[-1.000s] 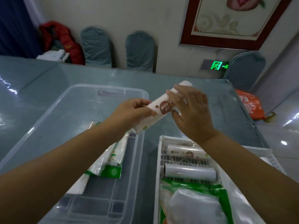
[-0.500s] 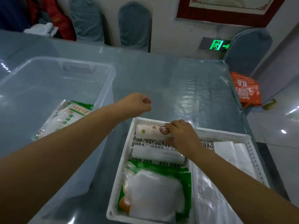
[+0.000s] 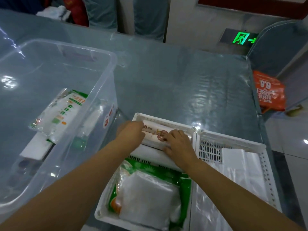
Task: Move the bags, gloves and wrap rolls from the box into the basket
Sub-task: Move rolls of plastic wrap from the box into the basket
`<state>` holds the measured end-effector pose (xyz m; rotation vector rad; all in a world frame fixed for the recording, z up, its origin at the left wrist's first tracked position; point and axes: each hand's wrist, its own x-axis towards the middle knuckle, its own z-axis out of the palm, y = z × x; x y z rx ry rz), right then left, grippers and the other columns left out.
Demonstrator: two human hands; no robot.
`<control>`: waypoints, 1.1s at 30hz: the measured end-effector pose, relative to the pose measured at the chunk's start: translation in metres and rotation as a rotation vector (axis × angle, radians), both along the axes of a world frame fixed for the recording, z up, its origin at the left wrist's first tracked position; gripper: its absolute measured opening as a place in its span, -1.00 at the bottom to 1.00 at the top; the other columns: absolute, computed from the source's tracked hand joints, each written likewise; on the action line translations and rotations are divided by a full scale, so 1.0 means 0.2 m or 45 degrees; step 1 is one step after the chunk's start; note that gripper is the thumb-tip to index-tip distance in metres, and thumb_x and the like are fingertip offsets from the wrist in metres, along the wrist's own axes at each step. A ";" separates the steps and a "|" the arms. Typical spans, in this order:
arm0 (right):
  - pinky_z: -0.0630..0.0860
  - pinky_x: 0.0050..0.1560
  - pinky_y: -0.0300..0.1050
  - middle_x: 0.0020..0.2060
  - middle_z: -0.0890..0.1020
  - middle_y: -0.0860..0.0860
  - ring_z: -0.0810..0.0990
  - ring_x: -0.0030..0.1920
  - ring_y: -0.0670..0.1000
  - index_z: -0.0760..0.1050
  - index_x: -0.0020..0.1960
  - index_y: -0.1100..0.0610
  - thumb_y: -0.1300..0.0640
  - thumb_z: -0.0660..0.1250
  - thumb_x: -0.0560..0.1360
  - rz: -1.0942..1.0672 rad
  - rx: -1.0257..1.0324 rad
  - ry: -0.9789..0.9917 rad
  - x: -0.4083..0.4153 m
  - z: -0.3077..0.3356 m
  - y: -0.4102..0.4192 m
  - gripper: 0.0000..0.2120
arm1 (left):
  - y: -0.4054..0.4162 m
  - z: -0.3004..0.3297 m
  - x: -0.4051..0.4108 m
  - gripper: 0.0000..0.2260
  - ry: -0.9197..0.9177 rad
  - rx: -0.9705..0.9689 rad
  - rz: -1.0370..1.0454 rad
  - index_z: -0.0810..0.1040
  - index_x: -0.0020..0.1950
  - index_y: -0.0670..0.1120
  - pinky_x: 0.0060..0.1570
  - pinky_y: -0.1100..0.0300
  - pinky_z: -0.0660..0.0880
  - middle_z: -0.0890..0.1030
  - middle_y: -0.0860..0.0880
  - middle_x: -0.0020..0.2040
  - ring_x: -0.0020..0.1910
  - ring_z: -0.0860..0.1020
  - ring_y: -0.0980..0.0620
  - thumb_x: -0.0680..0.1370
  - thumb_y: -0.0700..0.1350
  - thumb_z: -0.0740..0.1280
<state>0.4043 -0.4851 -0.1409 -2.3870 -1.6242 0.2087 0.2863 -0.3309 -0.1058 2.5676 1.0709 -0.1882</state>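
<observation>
Now both hands sit on the printed roll (image 3: 156, 133) at the far end of the basket (image 3: 193, 129); the left hand (image 3: 131, 132) covers its 9 o'clock end with fingers bent over it, the right hand (image 3: 179, 143) lies on its 3 o'clock half with fingers spread flat, pressing rather than gripping; the roll's long axis runs 9 to 3, parallel to the plain roll (image 3: 150, 152) just nearer the person. The roll looks settled, so the next pick lies in the box (image 3: 106, 90); the packet (image 3: 61, 110) rests there at about 9 o'clock from the left hand, well apart, its long axis slanting from 1 to 7; the left hand is nearer and would reach it without crossing the basket. Green packs (image 3: 150, 194) fill the basket's near end.
</observation>
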 end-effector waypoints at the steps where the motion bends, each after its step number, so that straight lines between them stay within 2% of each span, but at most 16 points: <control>1: 0.31 0.02 -0.06 0.00 0.53 0.03 0.39 0.00 0.05 0.49 0.08 0.12 0.05 0.34 0.42 -0.019 0.012 -0.058 0.01 0.00 -0.01 -0.73 | -0.01 -0.02 -0.01 -0.77 0.028 0.060 -0.013 0.53 0.11 -0.05 -0.10 0.13 0.44 0.58 -0.11 0.04 -0.01 0.52 -0.11 0.52 -0.02 0.23; 4: 0.37 -0.06 -0.02 -0.12 0.57 0.02 0.44 -0.10 0.06 0.52 -0.04 0.09 0.00 0.34 0.42 -0.128 0.057 -0.240 0.07 0.01 -0.06 -0.81 | -0.02 -0.09 -0.03 -0.78 0.037 0.022 0.069 0.52 0.09 0.01 -0.14 0.17 0.33 0.49 -0.08 0.07 -0.07 0.43 -0.03 0.50 0.04 0.26; 7: 0.38 -0.05 0.03 -0.14 0.58 0.01 0.47 -0.10 0.08 0.53 -0.07 0.07 -0.05 0.31 0.43 -0.178 -0.020 -0.327 0.10 0.01 -0.09 -0.79 | -0.03 -0.10 -0.02 -0.81 0.039 0.070 0.065 0.51 0.08 0.02 -0.14 0.12 0.43 0.52 -0.09 0.01 -0.10 0.47 -0.07 0.50 -0.01 0.25; 10: 0.36 0.00 0.03 -0.14 0.60 0.00 0.49 -0.11 0.06 0.54 -0.07 0.05 -0.07 0.23 0.47 -0.142 -0.079 -0.338 0.10 0.01 -0.11 -0.78 | -0.03 -0.10 -0.03 -0.90 -0.092 0.213 0.022 0.55 -0.05 -0.02 -0.21 0.12 0.49 0.57 -0.10 -0.13 -0.17 0.53 -0.10 0.47 -0.10 0.27; 15: 0.33 0.07 -0.01 -0.12 0.63 -0.03 0.53 -0.10 0.02 0.54 -0.02 0.03 -0.07 0.21 0.50 -0.143 -0.069 -0.239 0.08 -0.01 -0.14 -0.77 | -0.06 -0.13 -0.08 -0.94 -0.220 0.239 0.048 0.59 -0.14 -0.05 -0.23 0.16 0.43 0.56 -0.07 -0.15 -0.19 0.48 -0.05 0.46 -0.13 0.32; 17: 0.33 0.09 -0.03 -0.12 0.64 -0.04 0.54 -0.10 0.01 0.53 -0.01 0.04 -0.07 0.21 0.50 -0.129 -0.073 -0.205 0.07 -0.01 -0.14 -0.78 | -0.06 -0.13 -0.08 -0.94 -0.271 0.188 0.112 0.61 -0.12 -0.03 -0.22 0.20 0.37 0.51 -0.04 -0.15 -0.17 0.43 -0.02 0.44 -0.12 0.35; 19: 0.31 0.10 -0.04 -0.11 0.64 -0.04 0.55 -0.09 0.01 0.51 0.01 0.03 -0.07 0.22 0.50 -0.112 -0.088 -0.190 0.07 -0.01 -0.14 -0.79 | -0.04 -0.13 -0.06 -0.90 -0.274 0.223 0.107 0.63 -0.08 -0.03 -0.16 0.16 0.38 0.57 -0.04 -0.12 -0.10 0.45 -0.04 0.44 -0.11 0.35; 22: 0.28 0.08 -0.04 -0.07 0.64 -0.05 0.54 -0.05 0.02 0.50 0.06 0.01 -0.07 0.24 0.48 -0.112 -0.128 -0.160 0.07 0.01 -0.14 -0.76 | 0.00 -0.12 0.00 -0.77 -0.319 0.352 -0.037 0.58 0.09 -0.04 0.04 0.09 0.36 0.61 -0.05 0.03 0.04 0.44 -0.06 0.43 -0.14 0.35; 25: 0.28 0.08 -0.04 -0.05 0.63 -0.02 0.51 -0.01 0.04 0.47 0.11 0.01 -0.05 0.28 0.45 -0.100 -0.164 -0.121 0.06 0.01 -0.14 -0.73 | 0.06 -0.12 0.07 -0.64 -0.184 0.324 -0.296 0.50 0.24 -0.02 0.14 0.07 0.31 0.56 0.00 0.17 0.14 0.39 -0.04 0.44 -0.12 0.33; 27: 0.30 0.08 -0.04 -0.06 0.63 0.00 0.51 -0.02 0.04 0.47 0.11 0.01 0.01 0.32 0.42 -0.089 -0.169 -0.117 0.05 0.02 -0.14 -0.72 | 0.10 -0.14 0.10 -0.66 -0.111 0.309 -0.403 0.51 0.22 0.01 0.13 0.07 0.28 0.56 0.02 0.16 0.14 0.38 -0.03 0.44 -0.04 0.31; 33: 0.32 0.09 -0.05 -0.16 0.57 -0.02 0.46 -0.11 0.01 0.42 -0.04 0.02 0.06 0.37 0.32 -0.114 -0.146 -0.106 0.06 0.01 -0.13 -0.76 | 0.15 -0.18 0.16 -0.66 -0.076 0.294 -0.435 0.52 0.17 0.03 0.07 0.08 0.28 0.54 0.02 0.08 0.07 0.39 -0.01 0.43 0.07 0.34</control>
